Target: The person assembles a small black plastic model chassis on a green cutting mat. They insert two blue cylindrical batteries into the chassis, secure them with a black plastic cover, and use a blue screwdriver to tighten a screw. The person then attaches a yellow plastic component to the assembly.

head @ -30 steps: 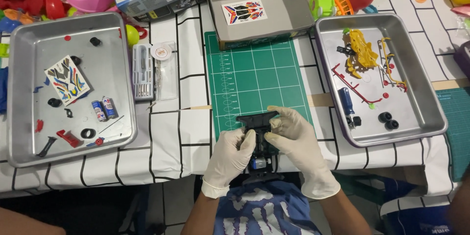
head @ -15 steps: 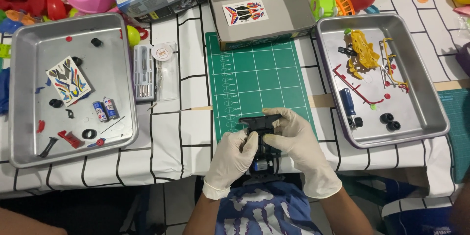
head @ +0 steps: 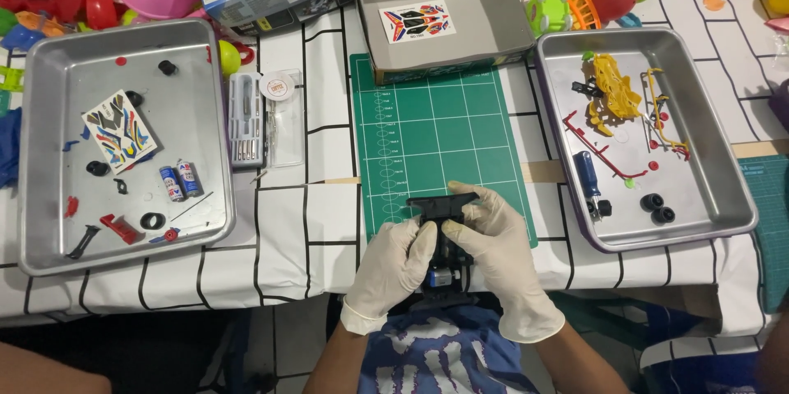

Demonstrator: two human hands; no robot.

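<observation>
both white-gloved hands — left hand (head: 393, 267) and right hand (head: 494, 248) — pinch the black plastic toy-car chassis (head: 444, 234) at the near edge of the green cutting mat (head: 427, 127), while black wheels (head: 657, 207) and yellow parts (head: 612, 98) lie unfitted in the right metal tray (head: 723, 197).

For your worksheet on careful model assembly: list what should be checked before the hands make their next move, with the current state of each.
1. Both hands gloved: left hand, right hand: ok.
2. Black toy car chassis gripped by both hands: ok.
3. Chassis over the green cutting mat: partly; its near end overhangs the table edge: not ok.
4. Blue-handled screwdriver within reach in the right tray: ok.
5. Batteries in the left tray: ok.
6. Parts seated in the chassis: cannot tell.
</observation>
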